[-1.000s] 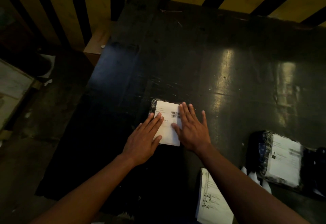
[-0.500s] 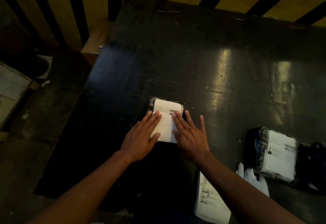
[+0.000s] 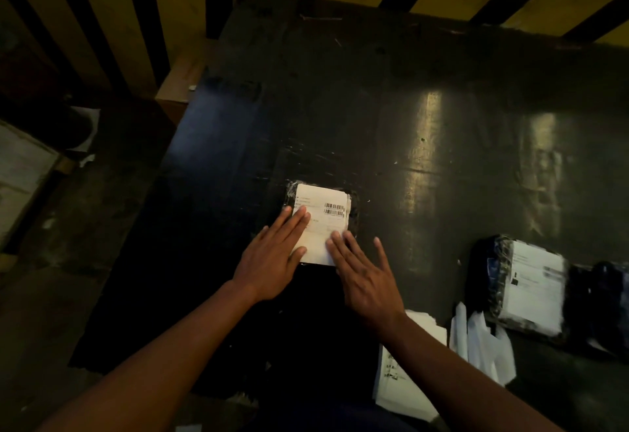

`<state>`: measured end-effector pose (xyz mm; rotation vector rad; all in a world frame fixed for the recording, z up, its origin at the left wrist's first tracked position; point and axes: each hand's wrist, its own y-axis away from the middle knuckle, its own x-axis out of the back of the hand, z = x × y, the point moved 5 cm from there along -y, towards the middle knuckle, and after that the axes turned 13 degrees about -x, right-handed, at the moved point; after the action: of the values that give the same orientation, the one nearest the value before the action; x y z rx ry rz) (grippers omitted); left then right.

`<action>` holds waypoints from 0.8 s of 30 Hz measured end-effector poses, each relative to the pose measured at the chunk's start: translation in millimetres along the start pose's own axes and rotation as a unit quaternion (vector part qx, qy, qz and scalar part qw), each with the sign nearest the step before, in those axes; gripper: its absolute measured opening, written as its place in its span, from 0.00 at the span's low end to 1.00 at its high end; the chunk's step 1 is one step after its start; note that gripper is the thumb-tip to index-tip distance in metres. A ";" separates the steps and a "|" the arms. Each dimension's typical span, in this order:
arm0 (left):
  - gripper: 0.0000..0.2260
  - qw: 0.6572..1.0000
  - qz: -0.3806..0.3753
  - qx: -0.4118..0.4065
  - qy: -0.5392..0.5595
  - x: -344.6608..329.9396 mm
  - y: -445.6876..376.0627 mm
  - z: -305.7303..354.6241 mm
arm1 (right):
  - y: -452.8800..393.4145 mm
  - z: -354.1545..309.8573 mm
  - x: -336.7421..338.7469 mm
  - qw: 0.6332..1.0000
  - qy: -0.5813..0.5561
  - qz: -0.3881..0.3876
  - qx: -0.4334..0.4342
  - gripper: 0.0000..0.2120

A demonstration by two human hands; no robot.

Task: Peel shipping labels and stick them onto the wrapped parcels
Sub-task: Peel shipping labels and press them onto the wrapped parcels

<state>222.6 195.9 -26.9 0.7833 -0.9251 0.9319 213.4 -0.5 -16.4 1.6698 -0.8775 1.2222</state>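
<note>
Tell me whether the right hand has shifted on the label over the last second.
Yes. The right hand has slid toward the person, down the label: its fingertips covered the barcode before and now lie near the label's near edge.

label (image 3: 321, 217) near half under both hands | its print too small | right parcel (image 3: 531, 288) perhaps motion-blurred

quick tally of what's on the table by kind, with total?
Labelled wrapped parcels: 2, one under the hands, one at right
Dark parcel with no label showing: 1, far right
Label sheet stack: 1
Loose white backing scraps: 1 cluster
Total: 5
Left hand and right hand lie flat on the middle parcel's label.
</note>
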 end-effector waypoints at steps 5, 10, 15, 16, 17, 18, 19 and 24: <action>0.29 1.000 -0.004 0.009 0.003 -4.0 -2.1 3.3 | -1.2 -11.1 2.1 0.999 -0.022 0.036 -0.020 0.27; 0.29 1.000 -0.012 -0.001 -0.009 -0.5 -1.3 0.9 | 9.7 -27.7 -17.3 0.999 -0.036 -0.002 0.006 0.32; 0.29 0.999 -0.020 0.003 -0.029 -5.2 0.0 0.4 | 36.6 5.9 -20.3 0.999 0.012 -0.006 0.030 0.35; 0.29 0.999 -0.023 0.008 -0.033 -5.0 -0.5 2.0 | 35.8 6.8 -17.3 1.000 0.007 -0.002 0.029 0.34; 0.28 0.999 -0.027 0.011 -0.041 -4.8 -0.7 4.6 | 32.9 5.7 -14.2 1.000 -0.002 0.004 0.027 0.33; 0.28 0.998 -0.029 0.009 -0.051 -5.4 -0.3 9.1 | 28.6 4.3 -11.2 1.000 -0.013 0.009 0.021 0.32; 0.28 0.998 -0.028 -0.001 -0.064 -7.6 1.4 16.4 | 23.9 3.0 -8.1 1.000 -0.027 0.009 0.012 0.32; 0.33 0.993 -0.029 -0.044 -0.104 -33.0 21.4 54.8 | 7.1 -8.2 -10.7 0.999 -0.044 -0.027 0.006 0.37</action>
<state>176.8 146.5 -31.6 0.8379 -1.1112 0.7622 201.2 4.9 -23.9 1.7564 -0.8739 1.1273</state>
